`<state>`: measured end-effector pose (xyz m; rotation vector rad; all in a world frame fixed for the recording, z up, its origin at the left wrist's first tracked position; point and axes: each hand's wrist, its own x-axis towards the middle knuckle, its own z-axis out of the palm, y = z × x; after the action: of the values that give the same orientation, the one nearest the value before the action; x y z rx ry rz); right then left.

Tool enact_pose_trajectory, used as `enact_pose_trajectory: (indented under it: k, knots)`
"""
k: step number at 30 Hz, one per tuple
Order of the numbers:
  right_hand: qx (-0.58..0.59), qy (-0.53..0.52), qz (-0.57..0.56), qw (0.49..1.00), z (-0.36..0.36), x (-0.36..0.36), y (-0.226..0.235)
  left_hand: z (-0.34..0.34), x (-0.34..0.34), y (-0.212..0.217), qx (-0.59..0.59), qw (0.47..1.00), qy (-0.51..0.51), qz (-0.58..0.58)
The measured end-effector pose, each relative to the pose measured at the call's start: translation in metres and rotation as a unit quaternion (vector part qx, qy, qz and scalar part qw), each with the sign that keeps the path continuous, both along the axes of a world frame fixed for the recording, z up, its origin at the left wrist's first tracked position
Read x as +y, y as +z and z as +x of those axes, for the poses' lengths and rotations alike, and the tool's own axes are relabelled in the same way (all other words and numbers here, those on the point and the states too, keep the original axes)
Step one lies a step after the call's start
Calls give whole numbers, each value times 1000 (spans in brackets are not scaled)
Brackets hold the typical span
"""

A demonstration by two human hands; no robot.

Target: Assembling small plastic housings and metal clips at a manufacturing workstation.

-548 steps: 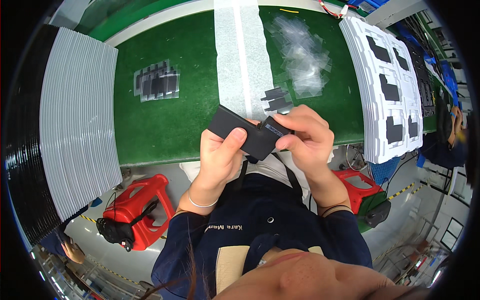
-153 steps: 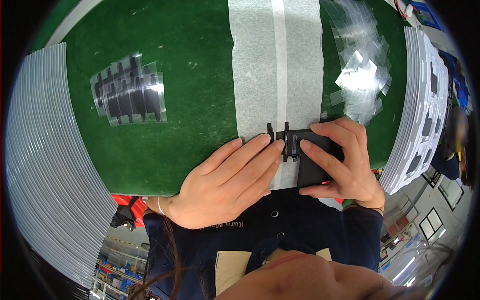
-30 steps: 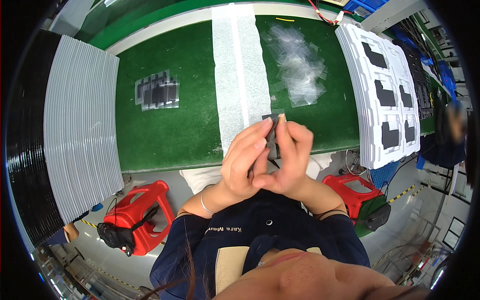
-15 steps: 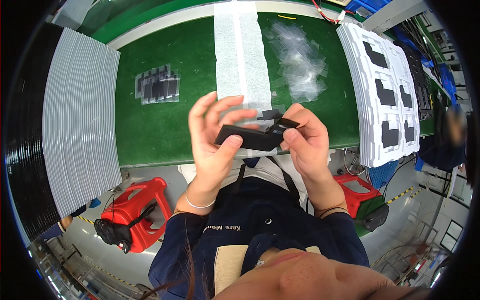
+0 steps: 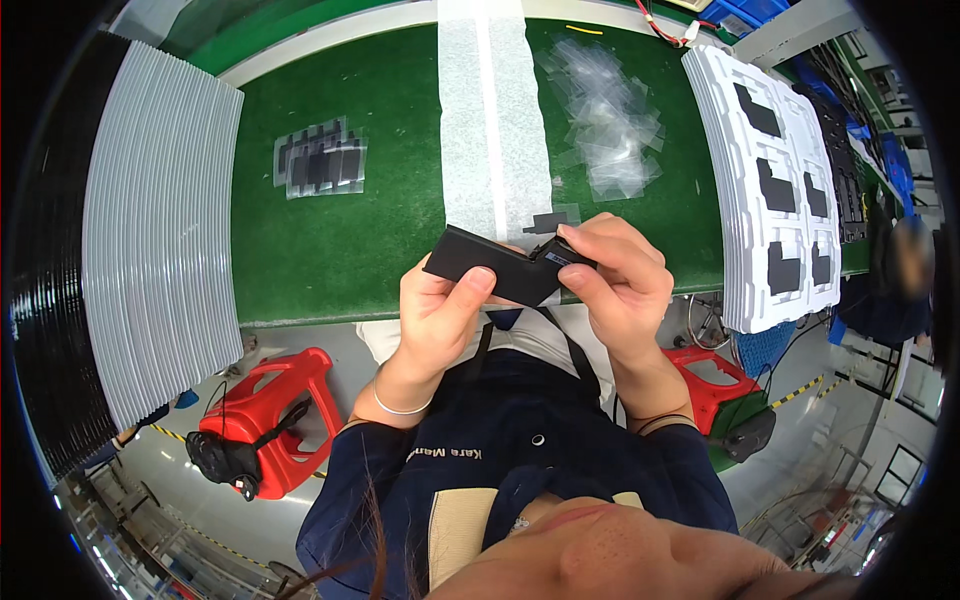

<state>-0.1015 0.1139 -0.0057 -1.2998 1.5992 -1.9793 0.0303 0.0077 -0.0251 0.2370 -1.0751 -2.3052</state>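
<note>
Above the near edge of the green table (image 5: 390, 270), I hold a flat black L-shaped piece (image 5: 488, 264) in both hands. My left hand (image 5: 438, 318) grips its long left part, thumb on top and fingers hidden underneath. At its short right end, my right hand (image 5: 622, 285) pinches the piece between thumb and fingers; a small pale label shows there. Just beyond the right fingers lies a black sticker (image 5: 549, 222) on clear film. On the left of the table is a pile of clear films with black stickers (image 5: 322, 162).
A white paper strip (image 5: 490, 130) runs down the table's middle. Loose clear films (image 5: 610, 125) are heaped right of it. Stacked white trays (image 5: 738, 200) on the right hold similar black pieces. A tall stack of grey trays (image 5: 165, 220) borders the left; red stools (image 5: 300, 440) stand below.
My left fingers, spread out before, have closed around behind the black piece. The piece has tilted so more of its broad face shows. My right hand has moved slightly right.
</note>
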Motion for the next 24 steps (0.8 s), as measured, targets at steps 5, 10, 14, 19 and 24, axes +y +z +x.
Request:
enact_pose_trajectory:
  k: [5,10,14,19,24]
  knots:
    - [-5,53,67,996,-8,-1,5,1,-1,1,-16,1000,1,5]
    - [-71,11,-41,997,3,-3,-12,1,1,0,-45,999,1,25]
    - [-126,-12,-110,986,7,-7,-11,0,4,-1,0,998,5,60]
    - [-263,188,76,943,-20,-3,18,7,-3,2,23,999,12,-20]
    - [-206,163,122,957,-19,-2,17,8,-3,0,15,998,33,-60]
